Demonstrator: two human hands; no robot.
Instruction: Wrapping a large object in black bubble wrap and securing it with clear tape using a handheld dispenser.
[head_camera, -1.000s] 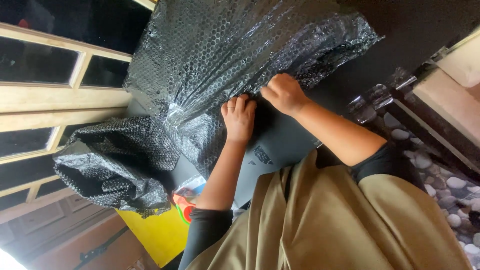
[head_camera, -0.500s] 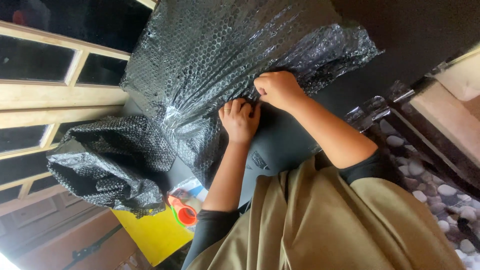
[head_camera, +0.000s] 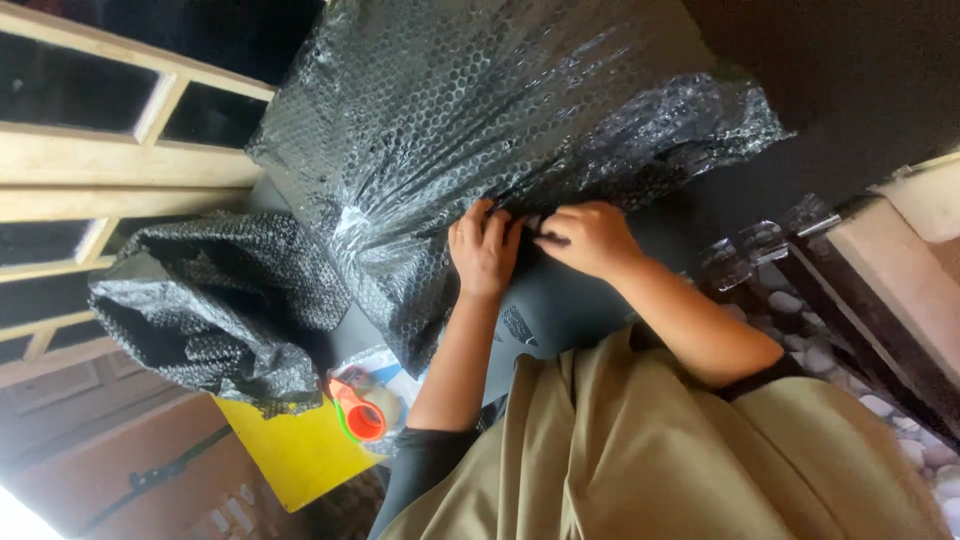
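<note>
The black bubble wrap (head_camera: 480, 110) drapes over the dark flat panel (head_camera: 570, 300) and stretches up and away from me, its gathered edge right at my fingertips. My left hand (head_camera: 485, 250) presses flat on that edge; my right hand (head_camera: 590, 238), touching it, pinches the edge. Below the wrap's left side lie a crumpled black bundle (head_camera: 215, 300), a yellow sheet (head_camera: 295, 445) and an orange tape roll (head_camera: 358, 412).

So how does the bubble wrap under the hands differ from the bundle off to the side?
The spread bubble wrap lies draped broadly over the dark flat object; the crumpled bundle sits bunched in a heap. The left hand and right hand touch the spread bubble wrap's edge; nothing touches the bundle. The spread sheet looks larger. Both are black, shiny bubble wrap.
</note>
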